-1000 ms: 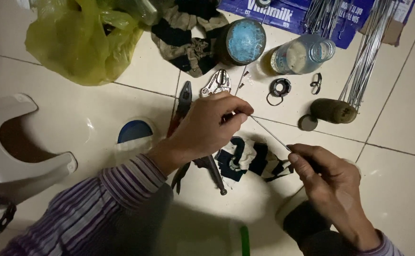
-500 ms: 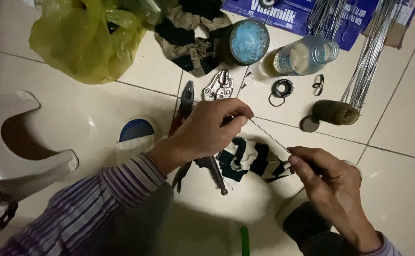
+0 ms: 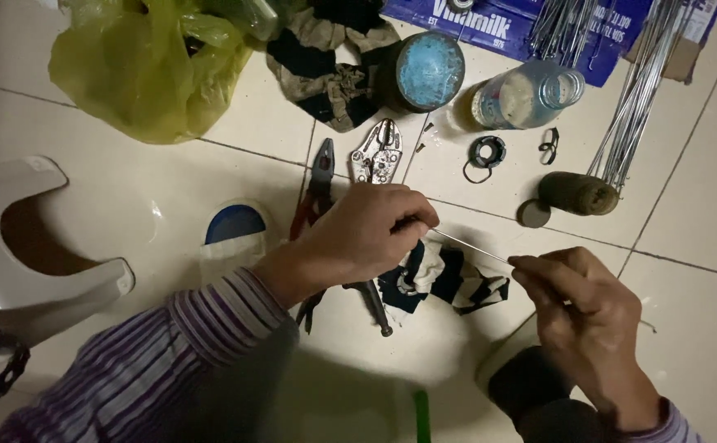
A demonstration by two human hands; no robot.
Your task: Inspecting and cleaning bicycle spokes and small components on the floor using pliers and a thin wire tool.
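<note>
Head view: your left hand (image 3: 366,234) and right hand (image 3: 588,316) each pinch one end of a thin wire (image 3: 469,245), fingers closed, above striped cloth (image 3: 448,279).

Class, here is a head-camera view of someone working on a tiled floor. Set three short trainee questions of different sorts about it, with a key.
1. True or false: both hands pinch one thin metal wire stretched between them.
2. Which lies directly under that wire? A) a striped cloth scrap B) a hammer C) a sponge
3. Fill in: the red-handled pliers lie beside the silver ______ pliers.

Key
1. True: the left hand and the right hand each have a grip on one end.
2. A: the dark and pale striped cloth scrap lies on the tiles below it.
3. Locking: the locking pliers lie just right of them.
</note>
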